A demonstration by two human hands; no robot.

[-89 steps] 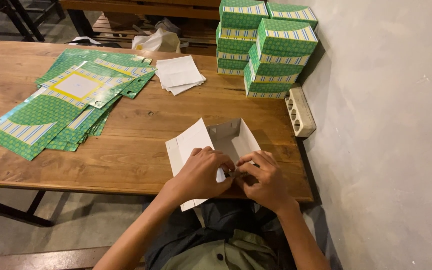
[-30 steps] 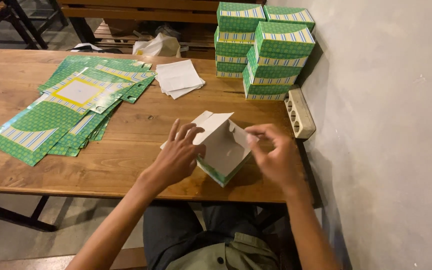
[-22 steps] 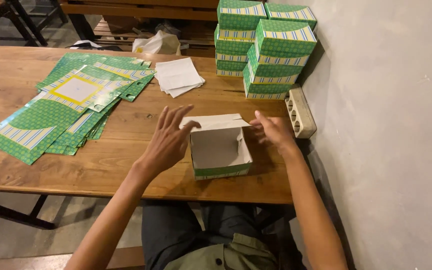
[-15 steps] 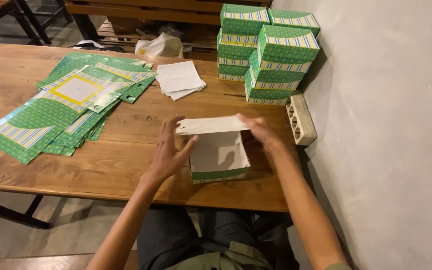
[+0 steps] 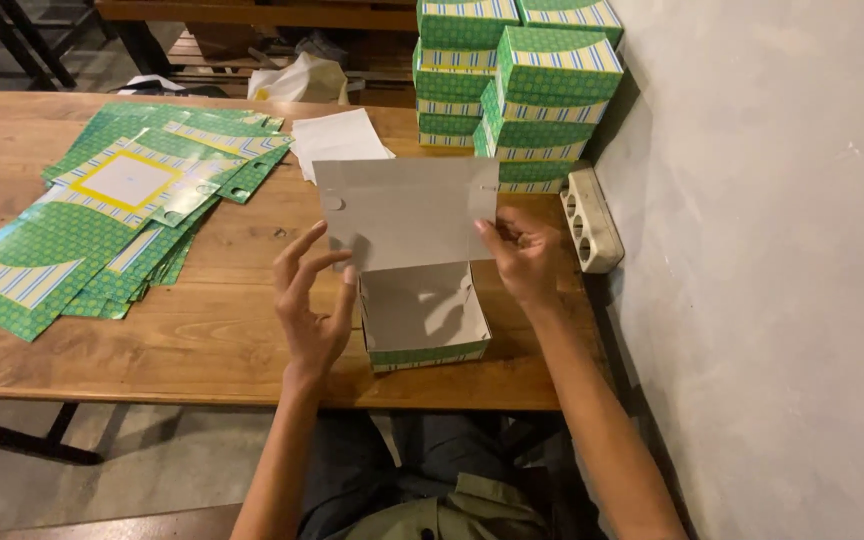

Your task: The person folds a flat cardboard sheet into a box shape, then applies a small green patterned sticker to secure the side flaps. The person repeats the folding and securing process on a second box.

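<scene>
Head | right hand fingers pinch box lid | left hand fingers spread, beside box

A small cardboard box stands upright and open, green with a striped band outside and plain white inside. Its base sits just below and between the fingers of both hands. The white lid flap stands raised above the base, its inner face toward the camera. The right hand's fingertips pinch the flap's right edge. The left hand's fingers are spread and touch the flap's lower left corner, just beside the box's left wall.
</scene>
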